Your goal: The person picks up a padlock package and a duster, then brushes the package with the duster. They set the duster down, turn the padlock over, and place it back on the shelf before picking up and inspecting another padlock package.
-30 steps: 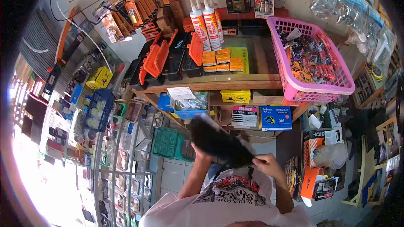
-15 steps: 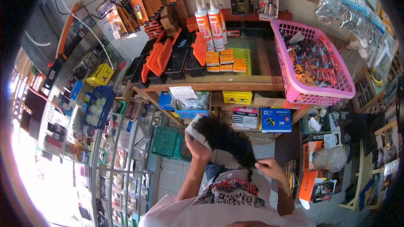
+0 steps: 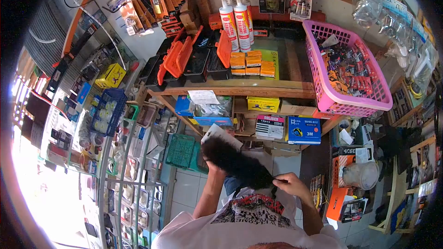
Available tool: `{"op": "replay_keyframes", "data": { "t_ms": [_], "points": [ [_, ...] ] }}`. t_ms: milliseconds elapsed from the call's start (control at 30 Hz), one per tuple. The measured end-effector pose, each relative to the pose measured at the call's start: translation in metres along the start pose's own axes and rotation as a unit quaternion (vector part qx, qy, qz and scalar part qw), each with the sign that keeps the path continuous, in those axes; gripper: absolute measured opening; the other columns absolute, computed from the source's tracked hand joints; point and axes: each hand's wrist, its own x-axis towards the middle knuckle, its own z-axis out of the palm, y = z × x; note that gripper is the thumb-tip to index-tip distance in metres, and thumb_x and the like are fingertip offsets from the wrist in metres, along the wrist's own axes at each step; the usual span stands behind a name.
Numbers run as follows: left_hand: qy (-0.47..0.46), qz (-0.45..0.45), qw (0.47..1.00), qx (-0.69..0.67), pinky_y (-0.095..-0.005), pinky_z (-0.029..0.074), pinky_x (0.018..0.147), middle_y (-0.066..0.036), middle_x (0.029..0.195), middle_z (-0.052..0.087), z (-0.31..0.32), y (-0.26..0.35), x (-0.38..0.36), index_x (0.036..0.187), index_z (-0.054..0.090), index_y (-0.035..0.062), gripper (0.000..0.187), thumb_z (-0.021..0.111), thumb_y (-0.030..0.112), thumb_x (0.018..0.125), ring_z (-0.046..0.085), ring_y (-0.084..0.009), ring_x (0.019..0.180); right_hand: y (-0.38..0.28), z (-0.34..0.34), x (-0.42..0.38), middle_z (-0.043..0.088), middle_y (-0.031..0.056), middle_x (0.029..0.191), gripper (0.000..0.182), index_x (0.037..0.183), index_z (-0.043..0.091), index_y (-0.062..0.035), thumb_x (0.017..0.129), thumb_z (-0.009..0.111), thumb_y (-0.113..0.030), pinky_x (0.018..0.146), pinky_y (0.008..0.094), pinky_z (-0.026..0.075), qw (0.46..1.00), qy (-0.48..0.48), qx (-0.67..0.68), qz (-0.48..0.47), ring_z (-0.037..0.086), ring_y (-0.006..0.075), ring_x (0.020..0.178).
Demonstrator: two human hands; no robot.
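My left hand [image 3: 214, 167] is closed around a white box-like object [image 3: 227, 134], partly covered by the duster, so I cannot make out its kind. In my right hand [image 3: 293, 187] is the thin end of a black feather duster [image 3: 237, 163], pinched between thumb and fingers. The duster's fluffy head slants up and left across the white object's lower face, hiding much of it and some of my left fingers. Both hands are in front of my shirt, below the wooden counter.
A pink basket [image 3: 355, 102] of small packets stands on the wooden-edged counter [image 3: 240, 87]. Beside it are orange boxes [image 3: 252, 63], sealant tubes [image 3: 242, 26] and black cases with orange lids [image 3: 178, 60]. A glass display rack [image 3: 134, 182] rises at left, near a green crate [image 3: 181, 151].
The feather duster has swept left and slightly down across the white object, covering more of it and my left fingers. My right hand has shifted a little left. The view has tilted slightly.
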Motion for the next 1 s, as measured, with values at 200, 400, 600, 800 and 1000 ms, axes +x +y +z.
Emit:
{"op": "replay_keyframes", "data": {
  "t_ms": [200, 400, 600, 800, 1000],
  "points": [
    [-0.058, 0.046, 0.887, 0.456, -0.0486, 0.037, 0.112, -0.014, 0.140, 0.054, -0.031, 0.007, 0.013, 0.140, 0.050, 0.0074, 0.062, 0.038, 0.051, 0.099, 0.051, -0.0331, 0.129, 0.005, 0.002, 0.015, 0.051, -0.0026, 0.063, 0.024, 0.087, 0.066, 0.0050, 0.095, 0.065, -0.017, 0.055, 0.0271, 0.038, 1.000, -0.016, 0.018, -0.014, 0.044, 0.0051, 0.063],
    [-0.132, -0.019, 0.990, 0.038, -0.0472, 0.037, 0.113, -0.013, 0.142, 0.053, -0.036, 0.016, 0.009, 0.142, 0.049, 0.0087, 0.066, 0.032, 0.055, 0.099, 0.051, -0.0323, 0.129, -0.005, -0.005, 0.027, 0.054, -0.0018, 0.063, 0.022, 0.089, 0.068, 0.0043, 0.095, 0.066, -0.017, 0.054, 0.0267, 0.038, 0.999, -0.045, 0.002, -0.002, 0.044, 0.0047, 0.061],
    [-0.074, -0.018, 0.997, 0.010, -0.0493, 0.032, 0.116, -0.014, 0.144, 0.049, 0.005, 0.008, -0.004, 0.146, 0.042, 0.0089, 0.057, 0.033, 0.046, 0.103, 0.045, -0.0332, 0.134, 0.005, -0.016, 0.030, 0.054, -0.0034, 0.063, 0.022, 0.092, 0.071, 0.0028, 0.095, 0.067, -0.019, 0.054, 0.0265, 0.038, 0.999, -0.044, 0.009, -0.002, 0.044, 0.0044, 0.061],
    [-0.014, -0.033, 0.999, -0.017, -0.0494, 0.036, 0.113, -0.016, 0.140, 0.053, 0.021, 0.004, -0.002, 0.146, 0.040, 0.0071, 0.064, 0.030, 0.053, 0.103, 0.049, -0.0329, 0.131, 0.006, -0.022, 0.024, 0.056, -0.0039, 0.067, 0.024, 0.091, 0.070, 0.0030, 0.096, 0.067, -0.020, 0.056, 0.0269, 0.040, 0.998, -0.067, 0.015, -0.004, 0.046, 0.0041, 0.064],
    [-0.041, -0.040, 0.998, -0.018, -0.0492, 0.034, 0.114, -0.014, 0.143, 0.052, -0.010, 0.001, 0.014, 0.144, 0.048, 0.0105, 0.067, 0.030, 0.057, 0.100, 0.048, -0.0334, 0.132, 0.010, -0.030, 0.019, 0.059, -0.0018, 0.072, 0.026, 0.111, 0.071, -0.0019, 0.098, 0.065, -0.024, 0.055, 0.0265, 0.041, 0.996, -0.073, 0.040, -0.010, 0.050, 0.0067, 0.062]
  ]
}}
